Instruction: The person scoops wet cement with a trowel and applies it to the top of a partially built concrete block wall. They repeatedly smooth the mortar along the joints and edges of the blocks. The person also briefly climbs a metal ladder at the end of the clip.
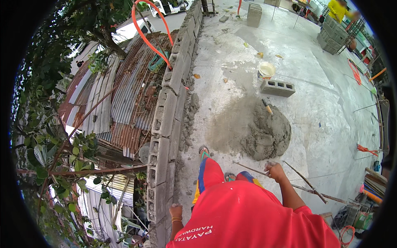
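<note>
My right hand [273, 170], grey with dust, hangs out in front of me to the right with its fingers curled. A thin rod [300, 187] passes behind it; I see nothing gripped in the fingers. My left hand [175, 211] hangs low beside the hollow-block wall [159, 165], a yellow band at its wrist; its fingers are mostly hidden. Ahead of my feet lies a heap of wet grey mortar [269, 130]. A trowel with a wooden handle [269, 109] rests on its far side.
Beyond the mortar stand a hollow block [278, 88] and a white bucket [266, 70]. Another rod [305, 182] lies to my right. Past the wall is a rusty corrugated roof [128, 91], lower down. A person in yellow [338, 11] is near stacked blocks [332, 35] at far right.
</note>
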`<state>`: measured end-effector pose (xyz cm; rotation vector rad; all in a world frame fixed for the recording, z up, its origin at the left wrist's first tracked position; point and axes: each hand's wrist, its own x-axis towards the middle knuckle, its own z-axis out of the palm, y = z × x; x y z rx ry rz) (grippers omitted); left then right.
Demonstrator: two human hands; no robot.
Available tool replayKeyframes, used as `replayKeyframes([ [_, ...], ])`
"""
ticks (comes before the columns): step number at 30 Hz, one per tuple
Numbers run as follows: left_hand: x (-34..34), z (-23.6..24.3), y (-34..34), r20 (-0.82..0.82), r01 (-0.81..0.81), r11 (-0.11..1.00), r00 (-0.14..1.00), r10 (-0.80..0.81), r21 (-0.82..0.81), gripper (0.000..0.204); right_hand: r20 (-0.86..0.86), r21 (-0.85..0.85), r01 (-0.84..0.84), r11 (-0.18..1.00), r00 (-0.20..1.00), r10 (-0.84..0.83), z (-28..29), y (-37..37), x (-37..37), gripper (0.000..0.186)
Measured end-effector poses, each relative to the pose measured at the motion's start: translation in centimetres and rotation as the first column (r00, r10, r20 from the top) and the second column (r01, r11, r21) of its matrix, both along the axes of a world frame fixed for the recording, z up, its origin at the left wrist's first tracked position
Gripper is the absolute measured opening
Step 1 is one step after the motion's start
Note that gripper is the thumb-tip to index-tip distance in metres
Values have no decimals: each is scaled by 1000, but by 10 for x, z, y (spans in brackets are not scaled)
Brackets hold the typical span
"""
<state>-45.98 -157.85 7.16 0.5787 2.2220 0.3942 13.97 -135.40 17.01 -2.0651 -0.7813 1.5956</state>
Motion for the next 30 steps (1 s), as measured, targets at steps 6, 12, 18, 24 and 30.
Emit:
replayKeyframes([
  [6, -66, -34, 238, 91, 5, 1000, 996, -6, 5, 23, 27, -203, 391, 898, 919, -394, -17, 30, -24, 29],
  [12, -121, 0, 501, -119, 302, 953, 946, -303, -22, 38, 49, -307, 452, 837, 886, -460, 0, 106, -72, 27],
  [18, -76, 26, 711, -199, 527, 849, 831, -519, -14, 44, 54, -342, 573, 745, 803, -594, -13, 204, -76, 27],
  [24, 38, 10, 870, -142, 699, 692, 715, -685, 181, 29, 65, -449, 541, 711, 814, -578, -66, 348, -16, 22],
  [30, 102, 28, 1026, -224, 641, 764, 757, -613, 75, 25, 83, -462, 566, 683, 794, -602, -69, 562, 99, 21],
])
